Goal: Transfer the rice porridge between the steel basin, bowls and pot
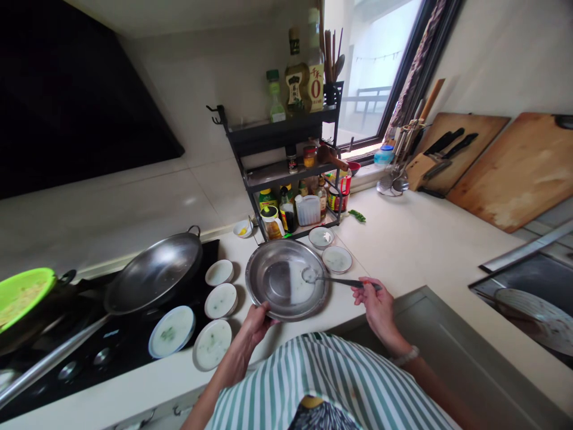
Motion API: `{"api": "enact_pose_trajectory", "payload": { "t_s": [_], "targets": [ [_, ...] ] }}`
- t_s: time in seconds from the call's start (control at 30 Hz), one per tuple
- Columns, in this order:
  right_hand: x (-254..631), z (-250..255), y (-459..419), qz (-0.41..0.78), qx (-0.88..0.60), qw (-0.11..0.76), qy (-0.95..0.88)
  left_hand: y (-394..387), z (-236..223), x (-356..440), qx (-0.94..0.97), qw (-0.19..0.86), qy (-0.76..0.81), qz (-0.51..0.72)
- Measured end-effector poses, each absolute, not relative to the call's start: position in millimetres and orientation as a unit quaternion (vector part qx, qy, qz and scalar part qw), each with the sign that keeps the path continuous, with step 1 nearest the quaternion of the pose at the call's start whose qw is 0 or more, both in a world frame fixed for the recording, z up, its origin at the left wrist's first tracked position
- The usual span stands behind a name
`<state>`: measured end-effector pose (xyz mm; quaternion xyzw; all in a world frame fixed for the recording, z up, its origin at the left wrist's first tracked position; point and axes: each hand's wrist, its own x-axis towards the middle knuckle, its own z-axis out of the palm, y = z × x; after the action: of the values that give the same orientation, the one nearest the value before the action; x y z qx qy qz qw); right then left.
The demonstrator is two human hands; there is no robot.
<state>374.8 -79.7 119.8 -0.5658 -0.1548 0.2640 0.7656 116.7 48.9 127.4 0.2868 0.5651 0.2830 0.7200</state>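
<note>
My left hand (pixel 259 321) is closed on the near rim of a wide stainless steel bowl (pixel 267 280), which looks tilted. White liquid with green flecks (pixel 301 288) pools on the bowl's right side. In my right hand (pixel 375 304) is the dark handle of a spoon (pixel 336 280), its round head dipping into that liquid. Left of the bowl stand several small bowls of similar white liquid, among them a near bowl (pixel 213 344) and a middle bowl (pixel 221 300). Two more, a small bowl (pixel 321 237) and a shallow bowl (pixel 337 259), sit behind and right of the steel bowl.
A wok (pixel 156 275) rests on the black stove at left, beside a white bowl (pixel 172 332) and a green basket (pixel 24 292). A seasoning rack (pixel 277 134) backs the counter. Farther right are a knife block (pixel 423 172), cutting boards (pixel 519 170) and a sink (pixel 496 275).
</note>
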Motion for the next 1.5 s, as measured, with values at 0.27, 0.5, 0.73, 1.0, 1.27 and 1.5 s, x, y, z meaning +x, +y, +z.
{"api": "enact_pose_trajectory", "payload": {
  "t_s": [0.27, 0.5, 0.73, 1.0, 1.27, 1.5],
  "targets": [
    [406.0, 138.9, -85.0, 0.196, -0.547, 0.801, -0.144, 48.5, 126.3, 117.1, 0.288, 0.721, 0.562, 0.286],
    [426.4, 123.9, -94.1, 0.094, -0.631, 0.739, -0.218, 49.1, 123.8, 115.5, 0.287, 0.727, 0.554, 0.286],
    [417.9, 114.6, -106.0, 0.038, -0.666, 0.642, -0.378, 48.2, 127.1, 116.5, 0.287, 0.723, 0.559, 0.286],
    [409.0, 134.2, -115.1, 0.029, -0.654, 0.616, -0.439, 49.1, 125.5, 115.7, 0.291, 0.728, 0.549, 0.29],
    [394.3, 126.9, -102.0, 0.134, -0.607, 0.728, -0.29, 48.9, 126.1, 116.1, 0.29, 0.725, 0.552, 0.291],
    [366.8, 110.3, -80.6, 0.196, -0.613, 0.657, -0.393, 48.8, 125.3, 116.3, 0.291, 0.728, 0.548, 0.292]
  ]
}}
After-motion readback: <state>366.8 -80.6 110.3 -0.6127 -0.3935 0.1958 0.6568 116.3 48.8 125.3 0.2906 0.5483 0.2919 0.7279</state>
